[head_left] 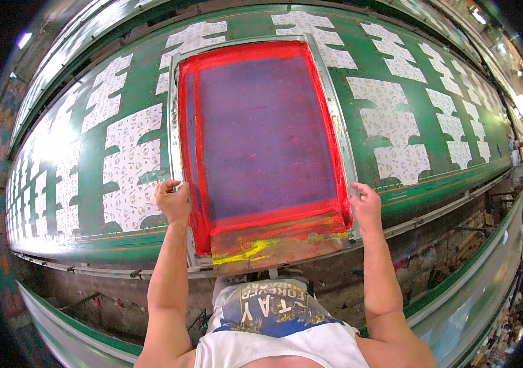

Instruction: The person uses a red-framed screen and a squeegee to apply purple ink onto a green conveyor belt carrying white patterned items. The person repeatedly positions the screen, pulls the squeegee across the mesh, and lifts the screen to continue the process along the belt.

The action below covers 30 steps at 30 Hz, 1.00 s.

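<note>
Well, left grip [174, 201] and right grip [367, 207] clamp a purple screen [261, 135] bordered in red.

Metal-rimmed printing frame [342, 138] over a green table [102, 246].
Rectangular, long sides running away from the viewer, it bears a dull purple mesh [264, 132] bordered in glossy red; a brown, yellow-smeared strip [286, 246] spans most of its near end.

Head-worn fisheye, facing down, near framed screen [264, 135].
</note>
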Tool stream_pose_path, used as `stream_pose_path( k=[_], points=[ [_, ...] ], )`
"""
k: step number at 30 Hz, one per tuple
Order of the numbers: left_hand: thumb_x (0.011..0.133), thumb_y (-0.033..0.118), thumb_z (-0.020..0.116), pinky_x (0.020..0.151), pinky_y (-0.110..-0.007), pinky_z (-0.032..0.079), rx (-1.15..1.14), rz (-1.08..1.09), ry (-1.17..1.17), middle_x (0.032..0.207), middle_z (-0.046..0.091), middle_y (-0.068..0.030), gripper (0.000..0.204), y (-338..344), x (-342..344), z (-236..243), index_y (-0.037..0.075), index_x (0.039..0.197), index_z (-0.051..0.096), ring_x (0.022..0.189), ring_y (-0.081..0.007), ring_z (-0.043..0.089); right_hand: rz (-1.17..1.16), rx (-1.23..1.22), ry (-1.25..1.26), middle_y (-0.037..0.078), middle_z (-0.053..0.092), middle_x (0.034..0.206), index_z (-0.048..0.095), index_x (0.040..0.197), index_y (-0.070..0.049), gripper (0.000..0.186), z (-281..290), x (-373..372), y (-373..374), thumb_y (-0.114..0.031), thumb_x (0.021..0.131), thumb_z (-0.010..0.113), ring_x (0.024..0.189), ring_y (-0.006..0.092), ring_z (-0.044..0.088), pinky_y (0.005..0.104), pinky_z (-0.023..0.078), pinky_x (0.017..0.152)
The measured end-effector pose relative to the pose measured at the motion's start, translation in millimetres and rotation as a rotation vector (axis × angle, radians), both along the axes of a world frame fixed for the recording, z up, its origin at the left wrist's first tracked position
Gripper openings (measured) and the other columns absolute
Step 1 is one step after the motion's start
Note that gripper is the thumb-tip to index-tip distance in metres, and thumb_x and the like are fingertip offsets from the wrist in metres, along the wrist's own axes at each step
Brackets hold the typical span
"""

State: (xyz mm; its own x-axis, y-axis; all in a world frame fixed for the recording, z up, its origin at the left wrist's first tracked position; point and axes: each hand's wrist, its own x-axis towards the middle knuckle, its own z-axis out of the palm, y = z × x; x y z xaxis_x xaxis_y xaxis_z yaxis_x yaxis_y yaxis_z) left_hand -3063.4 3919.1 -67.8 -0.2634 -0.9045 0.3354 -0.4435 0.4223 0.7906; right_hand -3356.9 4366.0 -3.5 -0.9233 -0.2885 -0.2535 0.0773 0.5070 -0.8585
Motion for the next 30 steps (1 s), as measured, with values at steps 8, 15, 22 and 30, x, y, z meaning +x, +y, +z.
stream_pose_path(
  k=[8,15,22,30],
  points=[
    [0.075,0.007,0.088,0.071,-0.035,0.050,0.063,0.031,-0.031,0.089,0.065,-0.0029,0.018,10.3,-13.3,-4.0,0.004,0.083,0.072,0.078,-0.0150,0.056,0.077,0.027,0.031,0.015,0.074,0.135,0.074,0.137,0.003,0.043,-13.9,-15.2,26.1,-0.002,0.094,0.080,0.118,0.0209,0.073,0.0352,0.057,0.102],
    [0.075,0.010,0.088,0.073,-0.036,0.052,0.041,0.031,-0.123,0.089,0.067,-0.0047,0.018,7.8,-13.3,-8.9,0.005,0.084,0.074,0.078,-0.0184,0.059,0.206,0.033,0.038,0.022,0.069,0.141,0.072,0.141,-0.002,0.048,-24.8,-18.9,37.6,-0.007,0.093,0.079,0.134,0.0371,0.067,0.0440,0.051,0.117],
    [0.077,0.021,0.091,0.084,-0.041,0.058,0.117,0.043,-0.169,0.100,0.073,-0.0094,0.033,3.0,-11.5,-28.0,0.005,0.104,0.081,0.091,-0.0247,0.070,0.576,0.374,0.634,0.023,0.058,0.157,0.066,0.149,-0.011,0.059,21.6,56.2,1.6,-0.021,0.093,0.084,0.145,0.0464,0.055,0.0572,0.045,0.121],
    [0.094,0.019,0.085,0.089,-0.047,0.058,0.040,-0.216,-0.261,0.105,0.074,-0.0145,0.038,-8.2,8.5,-13.4,0.009,0.130,0.080,0.096,-0.0344,0.071,1.120,0.234,0.715,0.017,0.064,0.150,0.074,0.140,-0.015,0.050,41.4,128.7,-22.1,-0.018,0.091,0.080,0.140,0.0409,0.060,0.0546,0.050,0.115]
  ],
)
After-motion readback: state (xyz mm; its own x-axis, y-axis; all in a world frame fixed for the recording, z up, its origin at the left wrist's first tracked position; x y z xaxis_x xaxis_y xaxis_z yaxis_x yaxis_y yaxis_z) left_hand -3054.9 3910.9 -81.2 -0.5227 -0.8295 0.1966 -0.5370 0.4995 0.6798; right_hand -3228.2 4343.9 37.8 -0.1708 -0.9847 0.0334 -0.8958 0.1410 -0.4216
